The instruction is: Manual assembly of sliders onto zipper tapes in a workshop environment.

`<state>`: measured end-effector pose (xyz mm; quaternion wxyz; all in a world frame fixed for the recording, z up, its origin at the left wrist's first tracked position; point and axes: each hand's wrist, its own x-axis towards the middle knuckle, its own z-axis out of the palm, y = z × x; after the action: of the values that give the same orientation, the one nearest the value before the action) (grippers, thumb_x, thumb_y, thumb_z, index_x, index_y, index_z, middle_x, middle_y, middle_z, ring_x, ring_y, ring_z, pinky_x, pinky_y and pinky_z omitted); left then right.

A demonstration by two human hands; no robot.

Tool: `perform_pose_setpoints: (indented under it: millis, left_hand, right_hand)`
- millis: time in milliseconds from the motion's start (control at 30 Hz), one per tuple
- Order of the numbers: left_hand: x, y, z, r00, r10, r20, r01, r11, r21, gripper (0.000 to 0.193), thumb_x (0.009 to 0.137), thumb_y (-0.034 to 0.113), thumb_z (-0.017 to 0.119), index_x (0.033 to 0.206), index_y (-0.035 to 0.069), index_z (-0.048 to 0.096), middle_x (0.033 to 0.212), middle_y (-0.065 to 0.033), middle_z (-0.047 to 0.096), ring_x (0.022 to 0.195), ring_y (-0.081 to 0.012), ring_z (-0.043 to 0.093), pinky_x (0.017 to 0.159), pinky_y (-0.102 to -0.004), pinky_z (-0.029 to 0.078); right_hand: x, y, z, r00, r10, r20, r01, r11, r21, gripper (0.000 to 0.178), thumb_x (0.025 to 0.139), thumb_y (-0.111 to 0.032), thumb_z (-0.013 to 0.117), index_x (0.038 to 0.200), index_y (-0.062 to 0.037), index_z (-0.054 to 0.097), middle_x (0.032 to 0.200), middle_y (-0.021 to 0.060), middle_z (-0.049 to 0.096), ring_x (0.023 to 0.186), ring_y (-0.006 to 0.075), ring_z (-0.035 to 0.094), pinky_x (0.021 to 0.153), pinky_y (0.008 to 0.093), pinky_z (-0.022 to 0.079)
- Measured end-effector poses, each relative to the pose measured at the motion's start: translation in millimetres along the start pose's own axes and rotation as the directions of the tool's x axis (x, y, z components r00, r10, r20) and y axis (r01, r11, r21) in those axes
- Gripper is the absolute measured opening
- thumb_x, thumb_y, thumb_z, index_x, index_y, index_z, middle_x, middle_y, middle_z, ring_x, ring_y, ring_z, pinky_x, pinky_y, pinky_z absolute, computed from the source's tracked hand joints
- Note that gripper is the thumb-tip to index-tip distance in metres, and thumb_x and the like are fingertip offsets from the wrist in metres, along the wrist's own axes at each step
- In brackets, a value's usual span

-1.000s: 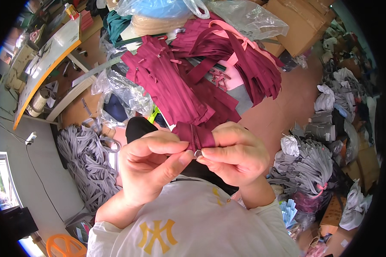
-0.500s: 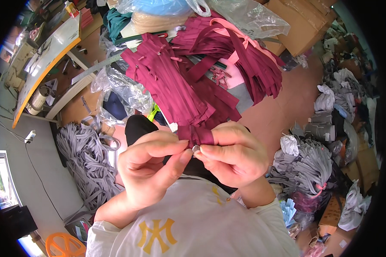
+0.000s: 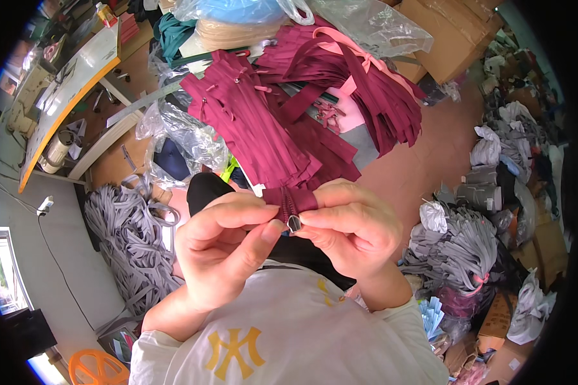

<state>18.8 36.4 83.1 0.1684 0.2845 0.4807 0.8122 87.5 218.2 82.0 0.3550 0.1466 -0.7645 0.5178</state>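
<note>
Maroon zipper strip (image 3: 307,200) held in both hands, seen from above. The strip is stretched between the hands, before the white shirt (image 3: 289,333), with a small metallic slider (image 3: 294,222) at the near end of its teeth. The left hand (image 3: 221,247) is partly curled, thumb and forefinger pinching the strip's left side. The right hand (image 3: 359,228) is likewise curled, its pinching fingertips beside the slider (whether they grip the slider itself cannot be told). Beyond lie stacked maroon zippers (image 3: 257,128) and, to their right, a maroon bundle (image 3: 392,119) tied with a pink band (image 3: 368,62). Grey strips (image 3: 128,237) are heaped at left, below an orange-edged worktop (image 3: 93,61).
</note>
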Motion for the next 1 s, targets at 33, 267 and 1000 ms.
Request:
perform_pose_setpoints:
  millis: [33,267,1000]
  left_hand:
    - [0,0,1,1.0,0.007,-0.003,-0.007,1.0,-0.005,0.028,0.085,-0.017,0.069,0.11,-0.007,0.068,0.107,-0.0128,0.066,0.095,-0.0166,0.063,0.085,-0.0268,0.05]
    - [0,-5,0,0.993,0.112,0.045,-0.117,0.986,0.118,0.027,0.084,-0.017,0.069,0.108,-0.005,0.07,0.105,-0.0119,0.065,0.091,-0.0162,0.062,0.081,-0.0275,0.049]
    - [4,-4,-6,0.986,0.155,0.066,-0.167,0.958,0.233,0.034,0.079,-0.01,0.077,0.112,-0.007,0.068,0.103,-0.0143,0.065,0.091,-0.0207,0.062,0.082,-0.0318,0.049]
  right_hand:
    - [0,-1,0,1.0,-0.004,-0.002,0.004,1.0,-0.004,0.03,0.071,0.006,0.084,0.098,0.0004,0.073,0.087,0.0114,0.068,0.069,0.0213,0.066,0.056,0.0285,0.052]
    - [4,-1,3,0.993,-0.118,-0.023,0.116,0.991,-0.061,0.033,0.068,0.009,0.082,0.099,0.0024,0.073,0.088,0.0121,0.068,0.069,0.0234,0.066,0.059,0.0312,0.054]
    - [3,-2,4,0.999,0.008,-0.049,-0.007,1.0,0.016,0.028,0.073,0.0,0.085,0.098,-0.0017,0.073,0.088,0.0109,0.07,0.07,0.0215,0.068,0.057,0.0285,0.054]
